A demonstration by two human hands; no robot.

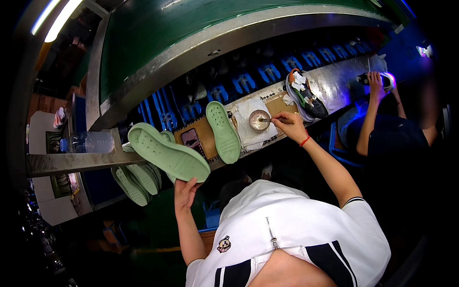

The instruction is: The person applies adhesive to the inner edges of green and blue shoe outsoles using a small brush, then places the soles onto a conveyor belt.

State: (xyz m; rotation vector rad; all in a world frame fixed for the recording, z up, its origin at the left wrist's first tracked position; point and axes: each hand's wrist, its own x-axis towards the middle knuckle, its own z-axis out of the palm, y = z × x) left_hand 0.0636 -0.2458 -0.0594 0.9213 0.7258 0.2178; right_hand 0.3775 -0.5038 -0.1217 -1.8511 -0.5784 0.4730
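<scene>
My left hand [185,193] grips a pale green shoe sole [168,152] by one end, holding it raised and tilted at the left of the bench. In my right hand [292,126] is a thin brush [268,120], its tip inside a small round bowl [259,111]; what the bowl contains is hard to make out. The bowl stands on crumpled white paper [247,108]. Between my two hands, a second green sole [223,133] lies on brown cardboard, showing rows of small holes at its far end.
A phone [192,142] lies on the cardboard. More green soles [136,184] are stacked at the left, near a clear plastic bottle [91,142]. A dark shoe [308,98] sits to the right. Blue holders [245,83] line the back under a metal ledge. Another person's hand [377,86] holds a shoe at far right.
</scene>
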